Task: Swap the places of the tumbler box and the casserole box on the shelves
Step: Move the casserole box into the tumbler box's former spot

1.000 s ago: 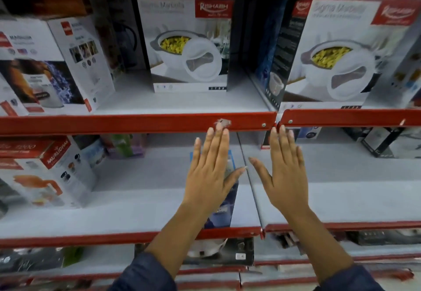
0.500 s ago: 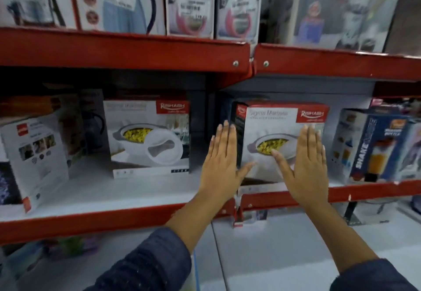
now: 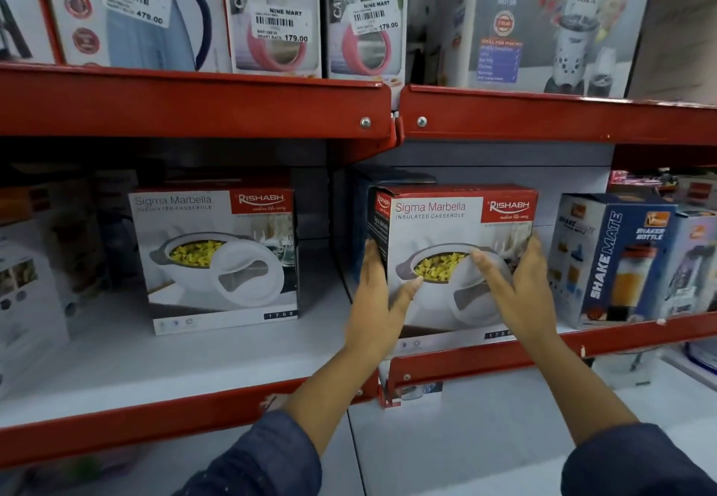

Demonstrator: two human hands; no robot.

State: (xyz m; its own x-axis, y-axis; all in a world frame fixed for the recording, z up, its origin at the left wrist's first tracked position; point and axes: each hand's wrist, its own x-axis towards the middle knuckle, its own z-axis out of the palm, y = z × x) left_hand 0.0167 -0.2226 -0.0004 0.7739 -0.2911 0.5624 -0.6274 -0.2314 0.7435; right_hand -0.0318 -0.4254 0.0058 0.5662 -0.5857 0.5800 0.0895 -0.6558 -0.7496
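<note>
Both hands, left (image 3: 374,301) and right (image 3: 522,293), clamping the casserole box (image 3: 456,262) on the right middle shelf (image 3: 543,344), fingers wrapped round its sides; best drawn straight out, level, clear of the shaker box (image 3: 613,259).

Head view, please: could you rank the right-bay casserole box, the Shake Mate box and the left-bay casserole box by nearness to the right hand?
1. Right-bay casserole box: right hand touches it.
2. Shake Mate box: just right of it.
3. Left-bay casserole box: far left.
</note>
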